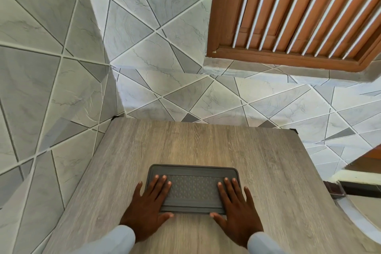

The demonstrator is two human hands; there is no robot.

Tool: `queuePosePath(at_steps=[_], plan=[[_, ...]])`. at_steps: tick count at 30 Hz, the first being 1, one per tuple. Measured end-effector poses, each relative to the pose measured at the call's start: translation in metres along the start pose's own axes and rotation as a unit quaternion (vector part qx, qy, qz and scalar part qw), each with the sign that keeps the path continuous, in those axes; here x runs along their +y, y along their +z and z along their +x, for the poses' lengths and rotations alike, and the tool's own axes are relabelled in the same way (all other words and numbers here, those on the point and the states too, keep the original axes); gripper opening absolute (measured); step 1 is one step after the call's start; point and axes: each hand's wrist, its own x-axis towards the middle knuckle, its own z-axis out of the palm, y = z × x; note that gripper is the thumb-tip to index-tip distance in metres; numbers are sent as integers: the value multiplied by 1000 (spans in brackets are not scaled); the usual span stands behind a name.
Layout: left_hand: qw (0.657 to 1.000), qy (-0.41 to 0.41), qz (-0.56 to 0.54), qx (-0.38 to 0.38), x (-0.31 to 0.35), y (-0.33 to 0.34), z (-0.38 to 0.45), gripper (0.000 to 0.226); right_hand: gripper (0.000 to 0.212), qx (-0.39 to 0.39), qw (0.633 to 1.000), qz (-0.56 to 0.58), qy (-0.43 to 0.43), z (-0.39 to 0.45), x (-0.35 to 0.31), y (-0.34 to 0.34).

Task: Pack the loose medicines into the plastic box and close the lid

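Observation:
A grey plastic box (193, 175) lies on the wooden table (206, 146), its textured lid on top and shut flat. My left hand (150, 202) rests palm down on the lid's left end, fingers spread, thumb along the front edge. My right hand (237, 206) lies the same way on the lid's right end. Both hands press flat and grip nothing. No loose medicines are in sight on the table; what is inside the box is hidden by the lid.
The table stands in a corner of grey and white tiled walls (61, 68). A brown louvred window frame (288, 16) is up at the right. Past the table's right edge a dark ledge (350, 189) shows.

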Motion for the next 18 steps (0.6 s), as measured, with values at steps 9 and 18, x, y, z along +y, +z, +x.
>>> queuePosePath(at_steps=[9,18], plan=[[996,-78,-50,-11,12,-19,39,63,69,-41,995,16,90,46,-22,-3],[997,-25,-40,-63,-2,-29,34,71,73,-68,994,35,76,37,-34,-34]])
